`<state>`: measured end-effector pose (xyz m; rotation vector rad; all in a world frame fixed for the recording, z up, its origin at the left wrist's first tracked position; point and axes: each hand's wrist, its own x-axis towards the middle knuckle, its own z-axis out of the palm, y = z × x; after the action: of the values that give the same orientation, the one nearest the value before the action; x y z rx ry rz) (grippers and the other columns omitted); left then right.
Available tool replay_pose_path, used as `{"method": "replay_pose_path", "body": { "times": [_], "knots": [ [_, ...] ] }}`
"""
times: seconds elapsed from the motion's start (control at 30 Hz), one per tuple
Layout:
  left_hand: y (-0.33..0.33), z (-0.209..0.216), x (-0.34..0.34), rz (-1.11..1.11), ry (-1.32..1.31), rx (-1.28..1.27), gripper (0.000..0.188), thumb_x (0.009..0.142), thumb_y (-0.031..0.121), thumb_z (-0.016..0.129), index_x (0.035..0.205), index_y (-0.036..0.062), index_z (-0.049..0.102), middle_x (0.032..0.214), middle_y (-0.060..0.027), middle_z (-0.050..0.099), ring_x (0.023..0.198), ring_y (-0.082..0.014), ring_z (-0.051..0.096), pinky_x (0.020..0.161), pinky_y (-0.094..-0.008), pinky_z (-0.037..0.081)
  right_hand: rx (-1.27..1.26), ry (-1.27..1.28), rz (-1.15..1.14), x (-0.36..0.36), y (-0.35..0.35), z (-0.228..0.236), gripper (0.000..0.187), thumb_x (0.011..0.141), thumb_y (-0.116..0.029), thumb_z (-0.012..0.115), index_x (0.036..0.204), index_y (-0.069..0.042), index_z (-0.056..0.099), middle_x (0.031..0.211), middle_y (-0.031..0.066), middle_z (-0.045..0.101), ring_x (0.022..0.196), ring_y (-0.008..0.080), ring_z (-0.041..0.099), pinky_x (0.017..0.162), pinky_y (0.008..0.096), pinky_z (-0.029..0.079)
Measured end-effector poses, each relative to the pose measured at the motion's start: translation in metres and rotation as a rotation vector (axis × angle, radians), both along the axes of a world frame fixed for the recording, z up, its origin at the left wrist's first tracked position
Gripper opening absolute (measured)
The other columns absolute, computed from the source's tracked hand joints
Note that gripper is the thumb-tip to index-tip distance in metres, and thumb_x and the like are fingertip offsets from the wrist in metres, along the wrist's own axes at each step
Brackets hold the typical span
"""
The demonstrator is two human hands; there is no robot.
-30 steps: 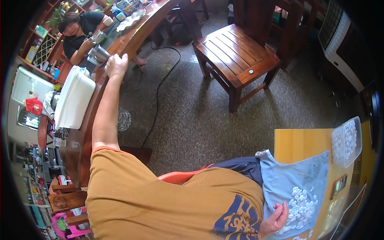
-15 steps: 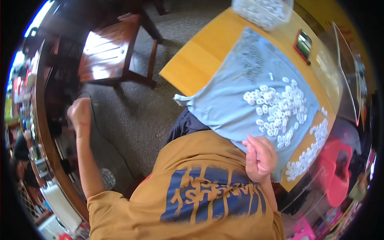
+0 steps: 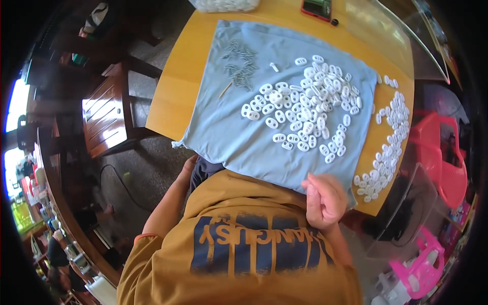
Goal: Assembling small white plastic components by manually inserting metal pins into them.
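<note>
A person's right hand (image 3: 325, 201) hovers loosely curled, apparently empty, at the near edge of a pale blue cloth (image 3: 229, 127), small white oval plastic rings (image 3: 305, 112) heaped just beyond it for one-at-a-time picking, while the left hand (image 3: 189, 165), grip unclear, rests beside the lap.

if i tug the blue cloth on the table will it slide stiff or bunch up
The blue cloth likely bunches: it looks thin, its near edge drooping off the table. The white plastic pieces on it look light and would probably scatter.

Right hand (image 3: 325, 199) curled, left hand (image 3: 189, 163) lowered
</note>
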<state>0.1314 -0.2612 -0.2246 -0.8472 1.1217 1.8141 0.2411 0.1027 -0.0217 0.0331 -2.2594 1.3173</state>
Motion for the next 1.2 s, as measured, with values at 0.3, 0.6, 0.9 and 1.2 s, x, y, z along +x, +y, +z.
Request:
{"method": "replay_pose_path", "body": {
  "times": [0.3, 0.6, 0.9, 1.2],
  "knots": [
    [0.014, 0.096, -0.012, -0.025, 0.679, -0.378, 0.050, 0.088, 0.012, 0.057, 0.133, 0.0032, 0.038, 0.112, -0.0073, 0.057, 0.106, -0.0167, 0.054, 0.093, -0.0316, 0.041, -0.002, -0.051, 0.025, -0.006, 0.001, -0.007, 0.024, 0.077, 0.008, 0.057, 0.099, 0.002, 0.063, 0.073, 0.0088, 0.064, 0.057, 0.0206, 0.056, 0.053, 0.0287, 0.044],
    [0.060, 0.124, -0.009, 0.016, 0.737, -0.131, 0.032, 0.089, 0.004, 0.056, 0.120, 0.0011, 0.051, 0.110, -0.0036, 0.060, 0.101, -0.0119, 0.055, 0.093, -0.0286, 0.041, 0.004, -0.001, 0.089, -0.027, -0.004, 0.001, 0.025, 0.076, 0.008, 0.059, 0.100, 0.002, 0.062, 0.072, 0.0076, 0.063, 0.058, 0.0192, 0.058, 0.052, 0.0279, 0.044],
    [0.045, 0.106, -0.017, 0.046, 0.858, -0.271, 0.038, 0.095, 0.001, 0.042, 0.132, 0.0025, 0.038, 0.127, -0.0044, 0.048, 0.117, -0.0134, 0.044, 0.101, -0.0295, 0.033, -0.033, -0.067, 0.060, -0.026, 0.002, -0.007, 0.025, 0.075, 0.008, 0.059, 0.100, 0.002, 0.063, 0.072, 0.0067, 0.063, 0.058, 0.0188, 0.057, 0.052, 0.0276, 0.043],
    [0.039, 0.117, -0.037, -0.122, 1.047, -0.634, 0.029, 0.094, 0.001, 0.038, 0.121, 0.0001, 0.047, 0.110, -0.0015, 0.055, 0.099, -0.0083, 0.049, 0.089, -0.0239, 0.038, -0.058, -0.121, 0.075, -0.030, 0.006, -0.008, 0.026, 0.073, 0.009, 0.060, 0.099, 0.002, 0.064, 0.072, 0.0061, 0.061, 0.057, 0.0188, 0.055, 0.052, 0.0275, 0.043]
  ]
}}
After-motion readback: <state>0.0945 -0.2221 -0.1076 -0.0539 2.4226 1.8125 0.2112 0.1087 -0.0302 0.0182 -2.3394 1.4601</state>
